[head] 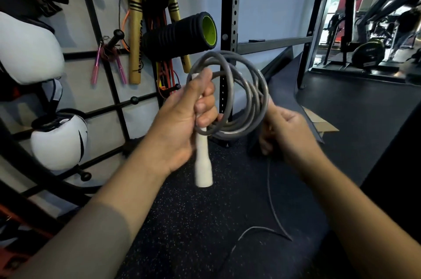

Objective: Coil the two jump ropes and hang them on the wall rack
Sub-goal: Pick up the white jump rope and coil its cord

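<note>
The left hand point(182, 119) is closed around a white handle point(203, 160) and pins several loops of grey rope point(248, 94) against it, in the middle of the view above the floor. The right hand point(287, 130), just right of the coil, is closed on the strand it feeds in. A loose tail point(270, 190) hangs from that hand to the speckled rubber floor point(182, 221), near the person.

The loops could spring apart if the left thumb eases, because the rope looks smooth, stiff and glossy, like plastic cord that resists bending. The tail on the floor might kink or snag as it is drawn up.

The handle is a matte, slightly flared cylinder. On the left, the wall rack point(109, 96) is black bars with knobbed pegs; a pink-handled rope point(109, 60) already hangs on one peg.
</note>
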Demonstrator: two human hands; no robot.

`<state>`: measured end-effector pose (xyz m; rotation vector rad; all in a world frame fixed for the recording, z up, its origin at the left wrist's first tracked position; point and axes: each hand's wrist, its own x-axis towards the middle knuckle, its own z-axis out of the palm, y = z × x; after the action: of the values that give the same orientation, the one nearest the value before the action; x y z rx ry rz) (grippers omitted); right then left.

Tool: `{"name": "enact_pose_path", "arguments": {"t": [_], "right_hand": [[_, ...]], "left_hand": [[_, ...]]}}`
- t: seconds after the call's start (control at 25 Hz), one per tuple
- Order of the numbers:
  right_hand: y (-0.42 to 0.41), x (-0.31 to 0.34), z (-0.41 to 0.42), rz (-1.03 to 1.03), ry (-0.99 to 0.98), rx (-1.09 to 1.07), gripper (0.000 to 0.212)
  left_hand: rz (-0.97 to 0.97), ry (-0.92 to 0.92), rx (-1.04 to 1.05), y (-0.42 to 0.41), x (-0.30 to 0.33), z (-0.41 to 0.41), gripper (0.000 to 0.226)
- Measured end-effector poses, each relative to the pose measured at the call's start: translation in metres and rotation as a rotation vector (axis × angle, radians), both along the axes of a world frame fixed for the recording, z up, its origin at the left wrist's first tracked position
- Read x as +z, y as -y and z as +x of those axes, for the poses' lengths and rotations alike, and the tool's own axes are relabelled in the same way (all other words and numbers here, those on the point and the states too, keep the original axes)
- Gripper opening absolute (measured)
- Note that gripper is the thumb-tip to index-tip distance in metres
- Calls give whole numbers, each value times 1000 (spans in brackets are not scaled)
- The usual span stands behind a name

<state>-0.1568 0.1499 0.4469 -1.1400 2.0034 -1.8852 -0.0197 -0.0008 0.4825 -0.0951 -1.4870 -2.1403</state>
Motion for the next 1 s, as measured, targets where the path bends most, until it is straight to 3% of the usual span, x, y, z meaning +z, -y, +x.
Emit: {"name": "enact_pose_path", "arguments": {"t": [0.08,0.12,0.24,0.36,0.44,0.52,0.68,0.88,1.0], "right_hand": [[15,-7,15,-36,178,201,63],[20,-6,24,-56,255,333,71],[29,-3,51,-93,246,467,86],[33,1,74,-218,129,283,43],[32,2,75,-259,112,203,21],[28,7,67,-211,18,150,13],[14,23,51,-110,-58,194,15],[14,19,46,-133,44,239,21],[11,23,41,-53,-15,198,21]], "left_hand": [[212,-56,136,-12,0,-6,35],[302,-72,214,-15,0,-9,37],[351,-47,469,-19,-9,-14,36],[264,9,616,-29,-20,-14,33],[215,24,625,-30,-24,-12,30],[128,73,593,-27,-22,-7,28],[-47,135,500,-21,-19,0,31],[-50,219,366,-25,-18,6,35],[-41,204,369,-19,-17,9,35]]}}
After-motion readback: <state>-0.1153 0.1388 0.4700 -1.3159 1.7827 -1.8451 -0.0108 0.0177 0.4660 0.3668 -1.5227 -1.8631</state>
